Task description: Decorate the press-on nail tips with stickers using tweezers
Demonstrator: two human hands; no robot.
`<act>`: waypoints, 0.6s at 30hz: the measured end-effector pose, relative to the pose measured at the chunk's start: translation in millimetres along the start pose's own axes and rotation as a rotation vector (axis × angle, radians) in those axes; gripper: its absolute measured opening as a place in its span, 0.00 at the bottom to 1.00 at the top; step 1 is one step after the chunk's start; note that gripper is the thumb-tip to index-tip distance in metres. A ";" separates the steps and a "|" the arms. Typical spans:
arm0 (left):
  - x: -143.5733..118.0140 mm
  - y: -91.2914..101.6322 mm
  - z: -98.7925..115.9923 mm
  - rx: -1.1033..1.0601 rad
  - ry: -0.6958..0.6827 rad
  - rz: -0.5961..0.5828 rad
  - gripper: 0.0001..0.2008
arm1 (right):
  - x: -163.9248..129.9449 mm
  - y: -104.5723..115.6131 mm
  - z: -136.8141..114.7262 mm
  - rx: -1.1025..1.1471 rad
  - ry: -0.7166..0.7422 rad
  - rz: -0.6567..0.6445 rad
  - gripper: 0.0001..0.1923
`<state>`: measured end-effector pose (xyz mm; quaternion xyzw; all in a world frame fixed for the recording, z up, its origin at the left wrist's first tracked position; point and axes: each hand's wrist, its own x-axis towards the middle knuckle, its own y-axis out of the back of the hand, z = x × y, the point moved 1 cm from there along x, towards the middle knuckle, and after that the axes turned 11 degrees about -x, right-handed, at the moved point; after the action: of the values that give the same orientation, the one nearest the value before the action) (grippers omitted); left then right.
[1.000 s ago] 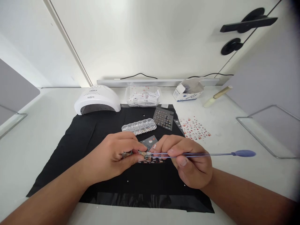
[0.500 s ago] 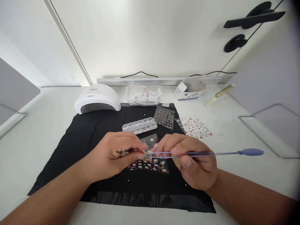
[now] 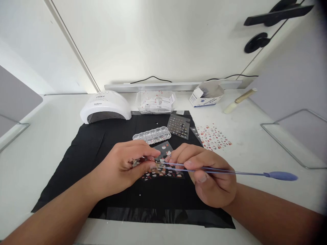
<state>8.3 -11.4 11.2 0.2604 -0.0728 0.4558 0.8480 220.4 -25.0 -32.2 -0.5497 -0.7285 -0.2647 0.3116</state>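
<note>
My right hand (image 3: 209, 173) is closed around a pair of purple tweezers (image 3: 255, 174), held nearly level with the rounded purple end out to the right. The tweezer tips reach the fingertips of my left hand (image 3: 133, 163). Thumb and fingers of that hand are bent into a pinch; a small shiny thing seems to be at the fingertips, too small to name. Below both hands lies a clear sticker sheet (image 3: 176, 174) with red and white figures, partly hidden. Just behind it sits a clear compartment case (image 3: 152, 135) of tiny rhinestones.
A black cloth (image 3: 84, 153) covers the table's middle. At the back stand a white nail lamp (image 3: 106, 105), a clear tub (image 3: 155, 105) of packets and an alcohol pad box (image 3: 206, 97). Two more sticker sheets (image 3: 178, 126) and a bottle (image 3: 240, 100) lie to the right.
The tweezers have tilted, their purple end now lower and farther right. My left thumb and fingers are slightly farther apart. The view has shifted a little.
</note>
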 end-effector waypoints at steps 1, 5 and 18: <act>0.0 0.0 -0.3 0.021 -0.005 -0.001 0.07 | -0.4 0.3 0.7 0.000 0.000 0.005 0.14; -0.1 -0.3 -0.8 0.091 -0.049 -0.020 0.08 | -0.6 0.5 2.7 0.007 -0.005 0.017 0.14; -0.5 -1.0 -0.9 0.125 -0.104 -0.028 0.06 | 1.2 1.2 4.7 -0.008 -0.030 0.016 0.13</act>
<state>8.7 -11.8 9.8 0.3374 -0.0845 0.4333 0.8314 220.5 -20.5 -34.4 -0.5607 -0.7275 -0.2568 0.3008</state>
